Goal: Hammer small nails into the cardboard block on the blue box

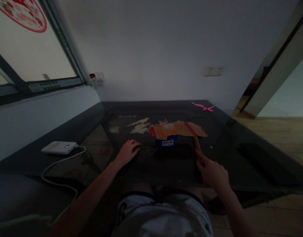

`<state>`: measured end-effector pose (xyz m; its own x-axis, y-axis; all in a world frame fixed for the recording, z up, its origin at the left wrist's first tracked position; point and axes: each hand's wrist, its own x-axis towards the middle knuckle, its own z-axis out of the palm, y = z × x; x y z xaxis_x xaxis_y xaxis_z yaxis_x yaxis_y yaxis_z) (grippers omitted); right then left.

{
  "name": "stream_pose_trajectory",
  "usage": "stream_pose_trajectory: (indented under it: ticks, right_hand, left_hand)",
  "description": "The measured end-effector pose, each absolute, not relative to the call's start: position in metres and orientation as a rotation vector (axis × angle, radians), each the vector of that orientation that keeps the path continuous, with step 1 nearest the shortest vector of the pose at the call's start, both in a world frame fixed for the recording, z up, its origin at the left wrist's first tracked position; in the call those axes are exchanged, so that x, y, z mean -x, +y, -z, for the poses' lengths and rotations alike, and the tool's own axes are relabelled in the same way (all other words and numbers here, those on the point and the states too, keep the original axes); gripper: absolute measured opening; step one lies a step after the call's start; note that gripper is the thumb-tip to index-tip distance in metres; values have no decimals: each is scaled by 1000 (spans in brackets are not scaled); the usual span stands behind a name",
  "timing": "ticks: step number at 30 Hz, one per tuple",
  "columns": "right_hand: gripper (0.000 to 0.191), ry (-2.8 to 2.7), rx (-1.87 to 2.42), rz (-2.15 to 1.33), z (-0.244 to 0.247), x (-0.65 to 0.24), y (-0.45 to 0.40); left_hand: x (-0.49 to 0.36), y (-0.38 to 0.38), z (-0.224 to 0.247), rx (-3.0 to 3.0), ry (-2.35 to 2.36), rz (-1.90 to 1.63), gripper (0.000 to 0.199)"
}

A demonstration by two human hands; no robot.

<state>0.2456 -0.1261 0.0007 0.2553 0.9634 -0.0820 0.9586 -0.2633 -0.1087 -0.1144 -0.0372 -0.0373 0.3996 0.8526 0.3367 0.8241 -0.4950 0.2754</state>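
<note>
My left hand (128, 152) rests low over the dark table, thumb and fingertips pinched on what looks like a thin metal nail (140, 148). Several more nails (149, 150) lie loose just right of those fingertips. Behind them stands a small blue box (166, 142), with a torn, orange patterned piece of cardboard (177, 129) lying across its top. On the right, my right hand (213, 171) is closed around a wooden handle (197, 144) that points away from me. Its far end meets the cardboard's edge, and I cannot make out a tool head there.
A white power bank (59, 147) with a white cable (56, 161) lies at the left. Pink ribbon (203, 107) is at the far right corner. A small metal ring-like piece (211, 147) and a dark flat object (267, 163) lie right. The wall (151, 65) borders the table's back.
</note>
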Motion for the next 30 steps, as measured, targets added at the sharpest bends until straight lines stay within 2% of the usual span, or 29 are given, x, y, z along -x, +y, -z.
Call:
stream_pose_trajectory:
  ticks: [9,30]
  right_hand:
    - [50,-1877,2446,-195,2,-247,-126]
    - [50,-1908,2410,-184,7,-248,-128]
  left_hand:
    - [112,-38,36,-2624,1504,-682,34]
    - [115,-42,36,-2526,1503,-741,32]
